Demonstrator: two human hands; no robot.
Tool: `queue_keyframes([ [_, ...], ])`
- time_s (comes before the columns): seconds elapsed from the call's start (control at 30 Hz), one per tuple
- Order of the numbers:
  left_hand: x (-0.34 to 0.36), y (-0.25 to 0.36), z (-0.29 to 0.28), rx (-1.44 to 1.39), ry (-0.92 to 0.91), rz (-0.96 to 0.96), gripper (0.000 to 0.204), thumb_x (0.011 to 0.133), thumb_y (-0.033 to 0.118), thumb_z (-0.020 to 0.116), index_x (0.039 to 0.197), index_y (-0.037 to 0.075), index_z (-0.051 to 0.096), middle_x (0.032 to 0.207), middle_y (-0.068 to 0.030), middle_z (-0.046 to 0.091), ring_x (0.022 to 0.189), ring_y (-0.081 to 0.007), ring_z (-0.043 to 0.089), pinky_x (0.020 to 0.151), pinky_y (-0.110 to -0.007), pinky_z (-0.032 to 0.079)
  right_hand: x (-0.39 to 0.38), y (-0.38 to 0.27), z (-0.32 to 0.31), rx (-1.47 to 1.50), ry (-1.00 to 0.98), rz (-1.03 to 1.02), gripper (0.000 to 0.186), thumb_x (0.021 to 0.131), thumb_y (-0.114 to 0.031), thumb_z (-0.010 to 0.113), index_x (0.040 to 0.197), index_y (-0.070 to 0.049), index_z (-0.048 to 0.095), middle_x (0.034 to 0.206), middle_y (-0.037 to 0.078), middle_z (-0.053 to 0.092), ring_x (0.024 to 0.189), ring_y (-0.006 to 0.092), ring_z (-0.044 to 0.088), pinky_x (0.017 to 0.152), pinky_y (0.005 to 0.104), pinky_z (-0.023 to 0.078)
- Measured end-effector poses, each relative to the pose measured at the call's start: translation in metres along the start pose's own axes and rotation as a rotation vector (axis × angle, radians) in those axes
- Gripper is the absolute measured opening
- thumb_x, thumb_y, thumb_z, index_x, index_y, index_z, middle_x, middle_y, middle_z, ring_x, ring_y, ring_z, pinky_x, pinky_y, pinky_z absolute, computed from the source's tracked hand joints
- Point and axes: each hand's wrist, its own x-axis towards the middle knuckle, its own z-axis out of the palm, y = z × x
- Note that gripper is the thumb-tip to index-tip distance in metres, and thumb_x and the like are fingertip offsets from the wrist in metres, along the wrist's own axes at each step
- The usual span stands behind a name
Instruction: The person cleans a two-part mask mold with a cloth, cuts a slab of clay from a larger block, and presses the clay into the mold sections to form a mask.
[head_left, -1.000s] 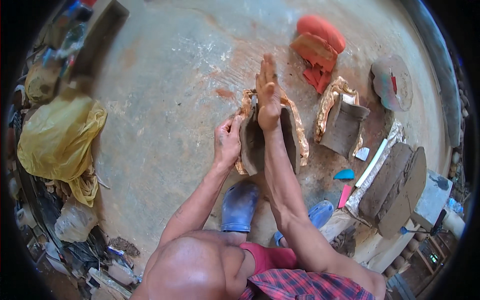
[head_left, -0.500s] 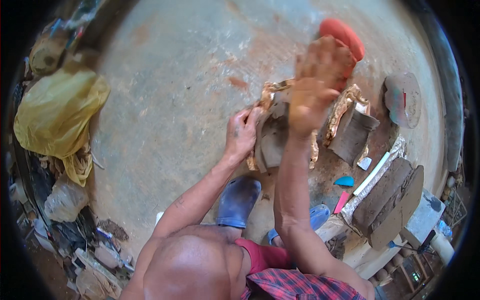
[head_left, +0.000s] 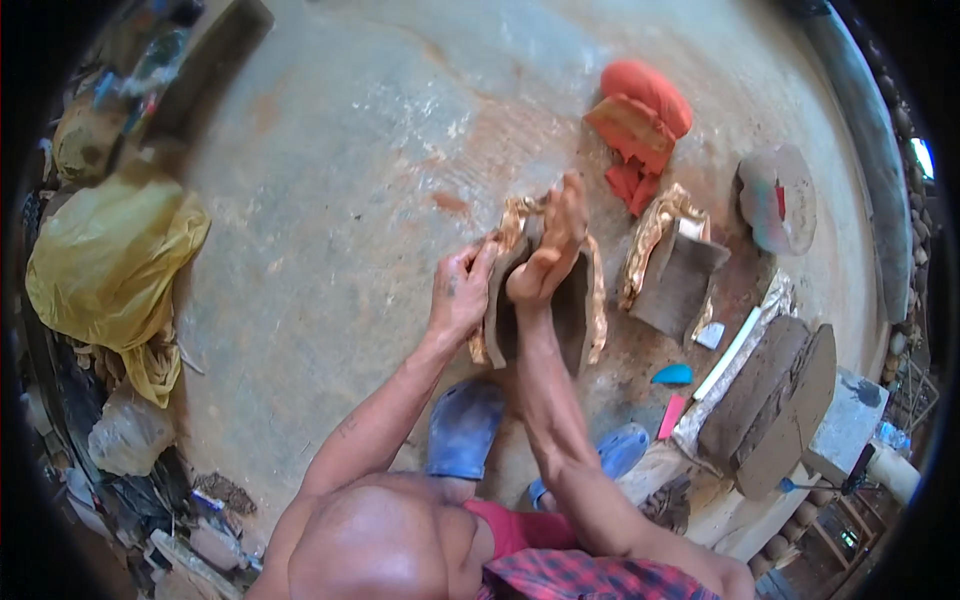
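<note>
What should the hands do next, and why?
I think the right hand could gently pat the curved grey clay, because its fingers are stretched out right over the hollow. The left hand holds the gold rim on the left side, which might help keep everything steady.

Checked cloth (head_left: pixel 605 578) in red, navy and dark tones is worn at 5 o'clock. Plain pinkish-red cloth (head_left: pixel 530 528) is seen just short of 6. Blue clogs are worn: left clog (head_left: pixel 466 425) at 6, round-toed, scuffed pale; right clog (head_left: pixel 624 450) between 4 and 5, partly hidden by the right arm (head_left: pixel 556 418). Left forearm (head_left: pixel 385 386), toward 7 to 8, is bared and marked with small dark lines; left hand (head_left: pixel 459 297) is dark-marked on its back.
</note>
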Motion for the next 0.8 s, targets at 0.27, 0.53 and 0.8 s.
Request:
queue_keyframes([
  [0.27,0.008,0.004,-0.011,0.092,-0.096,-0.146,0.042,0.109,0.034,0.059,0.102,-0.006,0.071,0.079,-0.0005,0.062,0.079,-0.0081,0.051,0.069,-0.033,0.046,0.024,-0.054,-0.02,0.065,0.098,0.195,0.055,0.112,-0.041,0.05,0.137,0.007,0.06,0.142,0.028,0.058,0.137,0.0395,0.057,0.111,0.0463,0.05],
  [0.53,0.006,0.002,-0.016,0.155,-0.137,-0.131,0.048,0.11,0.039,0.055,0.111,-0.007,0.071,0.086,-0.012,0.072,0.084,-0.014,0.059,0.079,-0.039,0.051,0.004,-0.119,-0.12,-0.785,-0.187,0.589,0.042,0.11,-0.029,0.056,0.126,0.007,0.069,0.127,0.027,0.07,0.123,0.037,0.067,0.108,0.0435,0.05],
  [0.8,0.011,0.001,-0.007,0.302,-0.155,-0.025,0.045,0.11,0.041,0.055,0.096,0.001,0.07,0.075,0.0006,0.055,0.074,-0.0119,0.049,0.068,-0.036,0.044,-0.009,-0.126,-0.12,-0.82,-0.243,0.565,0.072,0.11,-0.049,0.049,0.147,0.013,0.049,0.146,0.036,0.055,0.136,0.0494,0.054,0.115,0.0503,0.043],
])
